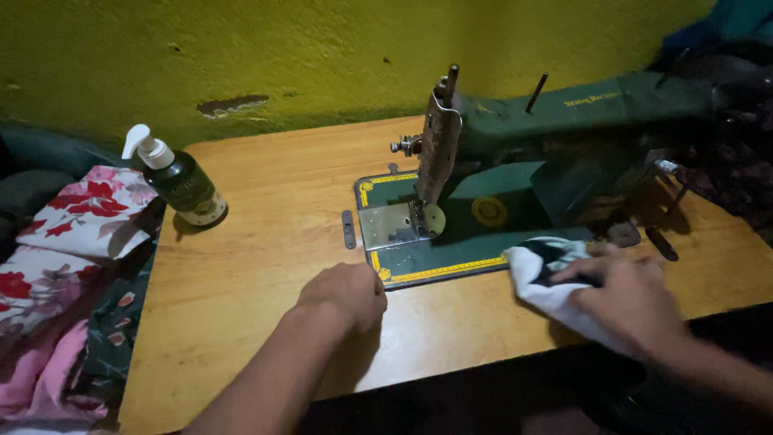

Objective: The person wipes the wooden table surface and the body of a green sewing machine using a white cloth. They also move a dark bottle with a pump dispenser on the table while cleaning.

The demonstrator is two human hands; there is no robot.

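The right hand (636, 302) presses a crumpled white cloth (541, 278) against the front right edge of the green sewing machine (515, 173) bed, its grip closed on the cloth with the fingers spread over it; the step in hand looks like wiping down the machine; the left hand (345, 294) rests curled on the surface (266, 242) just at the front left corner of the bed, holding nothing, seemingly steadying. The needle plate (390, 225) and the yellow-trimmed bed edge lie between the two hands; a next stroke would call for sliding the cloth leftward along the bed while keeping clear of the presser foot and needle bar above the plate. The surface is a worn orange wooden tabletop; a dark pump bottle (181, 181) stands near its back left corner; floral fabrics (72, 242) in red, white and pink are heaped off its left edge. Behind runs a yellow-green wall (241, 56) with chipped paint; the light is dim.
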